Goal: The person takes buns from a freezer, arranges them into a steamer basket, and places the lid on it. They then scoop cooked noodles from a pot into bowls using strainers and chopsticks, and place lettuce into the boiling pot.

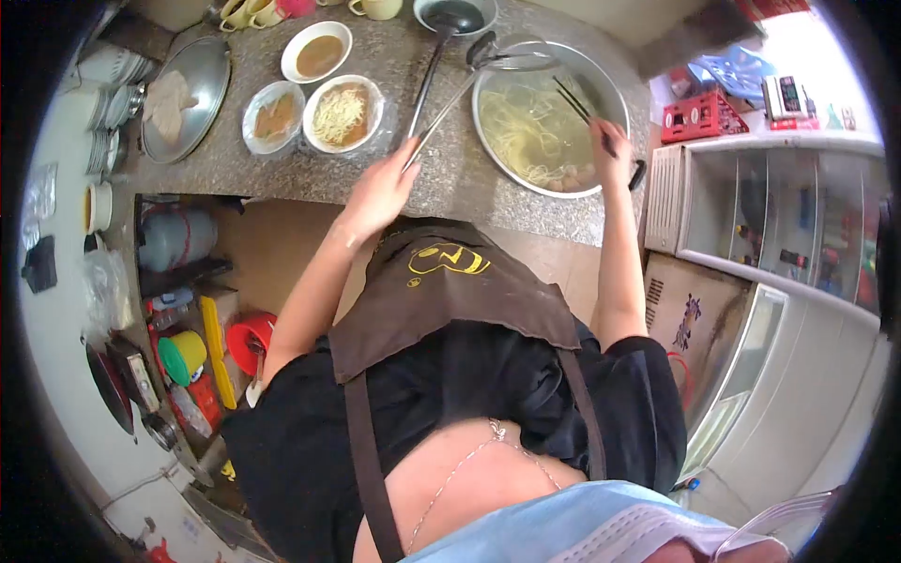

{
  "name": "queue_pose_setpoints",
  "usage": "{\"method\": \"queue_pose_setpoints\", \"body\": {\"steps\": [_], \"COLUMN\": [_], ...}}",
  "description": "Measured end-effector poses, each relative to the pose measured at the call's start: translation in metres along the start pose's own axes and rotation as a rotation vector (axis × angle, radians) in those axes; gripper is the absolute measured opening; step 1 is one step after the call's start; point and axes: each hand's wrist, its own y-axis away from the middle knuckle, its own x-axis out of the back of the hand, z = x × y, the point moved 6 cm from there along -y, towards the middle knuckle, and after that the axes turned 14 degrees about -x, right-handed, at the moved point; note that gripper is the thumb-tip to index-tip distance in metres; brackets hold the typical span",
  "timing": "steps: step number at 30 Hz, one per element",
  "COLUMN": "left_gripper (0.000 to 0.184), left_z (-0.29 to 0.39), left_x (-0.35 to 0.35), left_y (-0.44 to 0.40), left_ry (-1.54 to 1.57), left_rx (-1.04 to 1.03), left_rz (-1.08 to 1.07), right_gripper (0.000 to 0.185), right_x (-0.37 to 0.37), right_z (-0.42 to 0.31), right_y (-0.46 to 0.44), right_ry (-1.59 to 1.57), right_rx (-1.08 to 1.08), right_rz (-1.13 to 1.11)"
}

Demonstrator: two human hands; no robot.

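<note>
My left hand [380,192] is closed around the long handle of a wire strainer [521,58], whose basket hangs over the far rim of a large metal pot [488,155]. A ladle [431,80] with a dark handle leans from a bowl, its handle end close to my left fingers. My right hand [612,155] grips a pair of dark chopsticks [572,99] above the pot. Pale noodles [516,122] lie in the cloudy liquid, with several round balls [570,178] near the pot's front rim.
Left of the pot are a bowl of noodles [341,114], a bowl of brown liquid [319,56] and a plastic-lined bowl [274,117]. A large metal lid [211,89] lies farther left. A glass-fronted cabinet [779,206] stands right, with a red crate [699,117] on top.
</note>
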Motion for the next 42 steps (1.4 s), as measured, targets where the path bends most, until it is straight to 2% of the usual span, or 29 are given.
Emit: {"method": "queue_pose_setpoints", "body": {"steps": [2,5,6,8,10,11,13,14,16,17,18,20,21,23,26,28,29,30,31,32,34,36,38,40,42], "left_gripper": [0.046,0.048,0.048,0.043,0.034,0.034,0.031,0.03,0.032,0.032,0.03,0.026,0.026,0.024,0.021,0.019,0.016,0.016,0.017,0.017,0.021,0.021,0.022,0.021,0.02], "left_z": [-0.003,-0.01,-0.014,-0.002,0.009,0.017,0.028,0.02,-0.029,-0.024,-0.037,-0.056,-0.071,-0.085,-0.082,-0.063,-0.05,-0.036,-0.026,-0.035,-0.026,-0.023,-0.017,-0.031,-0.057], "left_x": [-0.036,-0.075,-0.088,-0.09,-0.097,-0.091,-0.083,-0.08,-0.088,-0.075,-0.074,-0.072,-0.074,-0.085,-0.092,-0.102,-0.1,-0.095,-0.093,-0.099,-0.107,-0.104,-0.096,-0.092,-0.09], "left_y": [-0.051,-0.092,-0.096,-0.093,-0.091,-0.096,-0.095,-0.101,-0.111,-0.113,-0.114,-0.115,-0.112,-0.106,-0.1,-0.099,-0.1,-0.103,-0.106,-0.102,-0.11,-0.115,-0.105,-0.104,-0.105], "left_ry": [-0.231,-0.449,-0.539,-0.538,-0.575,-0.573,-0.291,-0.225,0.041,0.137,0.342,0.568,0.563,0.995,1.01,0.941,0.56,0.179,-0.038,-0.034,-0.53,-0.534,0.086,0.493,0.928], "left_rx": [-0.016,-0.014,-0.016,-0.093,-0.16,-0.16,0.151,0.272,0.34,0.344,0.404,0.474,0.469,0.541,0.566,0.53,0.404,0.279,0.204,0.213,-0.348,-0.292,0.249,0.417,0.493], "left_rz": [-0.143,-0.342,-0.451,-0.451,-0.624,-0.625,-0.944,-0.957,-0.852,-0.793,-0.77,-0.701,-0.705,-0.632,-0.514,-0.496,-0.528,-0.544,-0.583,-0.579,-0.438,-0.492,-0.687,-0.643,-0.551], "right_gripper": [0.019,0.019,0.018,0.018,0.021,0.023,0.025,0.025,0.026,0.026,0.026,0.026,0.026,0.025,0.024,0.026,0.027,0.027,0.025,0.024,0.025,0.027,0.027,0.027,0.025], "right_x": [-0.021,-0.014,-0.011,-0.005,-0.011,-0.005,0.019,0.032,0.057,0.062,0.064,0.066,0.065,0.077,0.086,0.073,0.066,0.065,0.068,0.07,0.069,0.054,0.051,0.061,0.074], "right_z": [0.028,0.042,0.048,0.066,0.11,0.12,0.115,0.12,0.111,0.11,0.112,0.106,0.103,0.091,0.075,0.077,0.081,0.079,0.08,0.081,0.081,0.088,0.092,0.088,0.086], "right_y": [-0.008,0.002,0.013,0.036,0.067,0.078,0.092,0.097,0.098,0.096,0.095,0.087,0.086,0.073,0.066,0.063,0.066,0.063,0.062,0.063,0.064,0.07,0.073,0.071,0.068], "right_ry": [0.17,0.219,0.207,0.196,-0.359,-0.498,-0.692,-0.72,-0.747,-0.804,-0.805,-0.557,-0.554,-0.569,-0.552,-0.252,-0.419,-0.416,-0.482,-0.549,-0.45,-0.255,-0.348,-0.595,-0.474], "right_rx": [-0.026,0.01,-0.078,-0.176,-0.628,-0.689,-0.73,-0.752,-0.744,-0.655,-0.657,-0.547,-0.594,-0.56,-0.498,-0.441,-0.486,-0.48,-0.488,-0.496,-0.447,-0.476,-0.52,-0.488,-0.46], "right_rz": [-0.102,-0.076,-0.126,-0.176,-0.269,-0.199,-0.057,0.015,0.111,0.127,0.132,0.037,-0.016,0.008,0.06,-0.087,-0.089,-0.096,-0.018,0.061,0.07,-0.099,-0.096,0.035,0.075]}}
